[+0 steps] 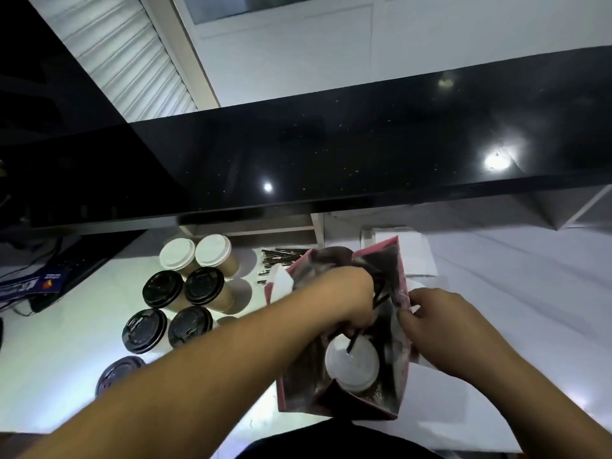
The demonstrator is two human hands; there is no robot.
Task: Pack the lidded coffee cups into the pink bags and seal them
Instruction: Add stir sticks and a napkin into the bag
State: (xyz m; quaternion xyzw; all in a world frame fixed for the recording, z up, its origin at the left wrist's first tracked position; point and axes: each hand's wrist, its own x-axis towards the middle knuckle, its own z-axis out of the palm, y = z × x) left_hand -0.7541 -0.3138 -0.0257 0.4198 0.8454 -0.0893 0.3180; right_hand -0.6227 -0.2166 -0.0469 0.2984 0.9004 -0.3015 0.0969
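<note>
A pink bag (402,385) stands open on the white counter in front of me. A white-lidded cup (351,362) sits inside it, seen from above. My left hand (344,296) reaches into the bag's mouth with its fingers curled round thin black sticks, which look like straws or the bag's cords. My right hand (440,323) pinches the bag's right edge. To the left stand two white-lidded cups (194,253) and several black-lidded cups (180,303).
A black shelf (331,154) overhangs the back of the counter. A bundle of wrapped straws (280,260) lies behind the bag. White paper (415,253) lies to the back right. A loose dark lid (117,376) rests near my left forearm. Cables and a dark device (49,279) are at far left.
</note>
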